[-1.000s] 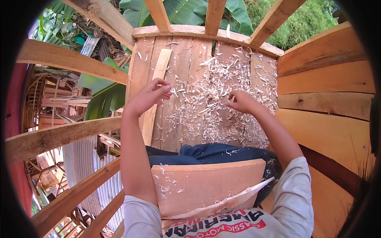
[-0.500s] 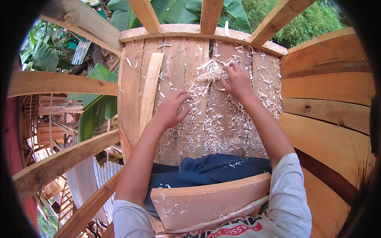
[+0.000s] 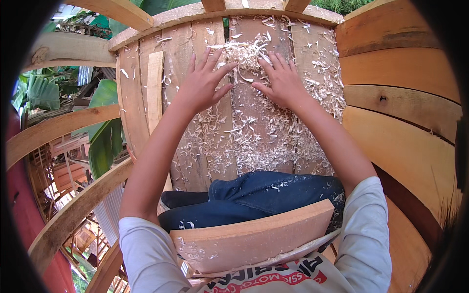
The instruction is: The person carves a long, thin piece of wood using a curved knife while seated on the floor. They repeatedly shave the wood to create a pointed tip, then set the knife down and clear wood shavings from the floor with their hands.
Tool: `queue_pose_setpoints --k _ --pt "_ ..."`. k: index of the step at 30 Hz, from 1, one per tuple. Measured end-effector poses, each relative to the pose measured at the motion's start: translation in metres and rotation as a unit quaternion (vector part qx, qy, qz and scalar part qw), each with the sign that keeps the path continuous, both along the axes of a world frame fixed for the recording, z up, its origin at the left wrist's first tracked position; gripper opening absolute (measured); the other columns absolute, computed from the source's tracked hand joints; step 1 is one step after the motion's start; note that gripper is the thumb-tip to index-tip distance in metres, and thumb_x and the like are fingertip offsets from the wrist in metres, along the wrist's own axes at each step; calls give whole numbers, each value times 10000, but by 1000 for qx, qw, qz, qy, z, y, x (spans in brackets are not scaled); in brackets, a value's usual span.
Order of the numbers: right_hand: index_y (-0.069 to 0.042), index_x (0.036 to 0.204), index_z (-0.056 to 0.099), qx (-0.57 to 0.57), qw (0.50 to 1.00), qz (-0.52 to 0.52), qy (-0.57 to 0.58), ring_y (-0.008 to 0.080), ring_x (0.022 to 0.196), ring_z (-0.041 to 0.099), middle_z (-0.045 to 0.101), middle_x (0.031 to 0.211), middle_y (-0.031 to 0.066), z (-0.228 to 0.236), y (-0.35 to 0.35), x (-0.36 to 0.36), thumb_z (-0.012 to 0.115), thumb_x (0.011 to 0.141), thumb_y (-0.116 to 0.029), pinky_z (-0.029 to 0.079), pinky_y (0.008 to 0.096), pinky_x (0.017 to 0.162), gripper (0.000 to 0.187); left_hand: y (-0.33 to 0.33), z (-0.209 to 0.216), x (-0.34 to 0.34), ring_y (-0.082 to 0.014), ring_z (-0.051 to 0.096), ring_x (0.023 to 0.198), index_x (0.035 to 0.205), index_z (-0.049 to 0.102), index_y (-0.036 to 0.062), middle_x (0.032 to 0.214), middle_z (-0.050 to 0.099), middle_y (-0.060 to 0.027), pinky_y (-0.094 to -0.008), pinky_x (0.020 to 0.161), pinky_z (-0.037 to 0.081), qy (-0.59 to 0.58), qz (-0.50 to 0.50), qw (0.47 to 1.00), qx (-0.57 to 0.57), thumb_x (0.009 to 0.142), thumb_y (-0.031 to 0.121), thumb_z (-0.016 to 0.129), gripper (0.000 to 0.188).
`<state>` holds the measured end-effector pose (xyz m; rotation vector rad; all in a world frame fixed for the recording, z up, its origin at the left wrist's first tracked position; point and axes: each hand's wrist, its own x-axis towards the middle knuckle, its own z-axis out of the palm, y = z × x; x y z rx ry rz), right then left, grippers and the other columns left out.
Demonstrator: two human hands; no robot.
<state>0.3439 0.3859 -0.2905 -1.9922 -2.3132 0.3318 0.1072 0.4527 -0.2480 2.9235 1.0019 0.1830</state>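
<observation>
A loose heap of pale wood shavings (image 3: 246, 52) lies near the far edge of the plank floor (image 3: 183, 161). My left hand (image 3: 204, 83) is at the heap's left side, palm down with fingers spread. On the other side, my right hand (image 3: 279, 80) also has its fingers apart, the fingertips at the heap's lower right edge. Neither hand grips anything. More curls and scraps of shavings are scattered over the boards between my arms and towards my legs. Across my lap rests a wide, smooth board (image 3: 259, 239) with bits of shaving on it.
A narrow wooden strip (image 3: 155, 88) lies on the floor left of my left arm. A raised wooden beam (image 3: 195, 17) edges the far side. Plank walling (image 3: 400, 102) rises at right; open rails (image 3: 73, 127) stand at left, with a drop and metal sheets beyond.
My left hand has moved forward and spread beside the heap. My right hand has shifted left in view, its fingers spreading. The view has tilted, and the heap now sits higher in it.
</observation>
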Motion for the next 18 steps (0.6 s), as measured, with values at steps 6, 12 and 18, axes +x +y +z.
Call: queue_pose_setpoints --k 6,12,18 --pt "-117 1406 383 -59 998 19 20 344 1371 307 330 1471 195 6 -6 29 535 884 -552 262 469 1117 696 -110 165 0 -362 659 841 1038 600 3 932 657 -195 -433 760 514 187 -9 780 -597 794 661 571 701" --pt "-119 1402 393 -110 993 33 -13 339 1368 314 328 1473 193 25 -8 23 564 869 -544 282 446 1112 703 -185 175 -6 -425 626 642 848 587 -63 636 603 -239 -453 591 506 100 -48 777 -620 765 524 702 604" --pt "-104 1374 427 -166 985 49 -23 299 1356 347 352 1468 162 41 -9 28 516 894 -553 346 449 1075 664 -177 177 -12 -400 634 646 848 618 -66 676 620 -248 -428 620 511 44 0 776 -629 708 520 759 619"
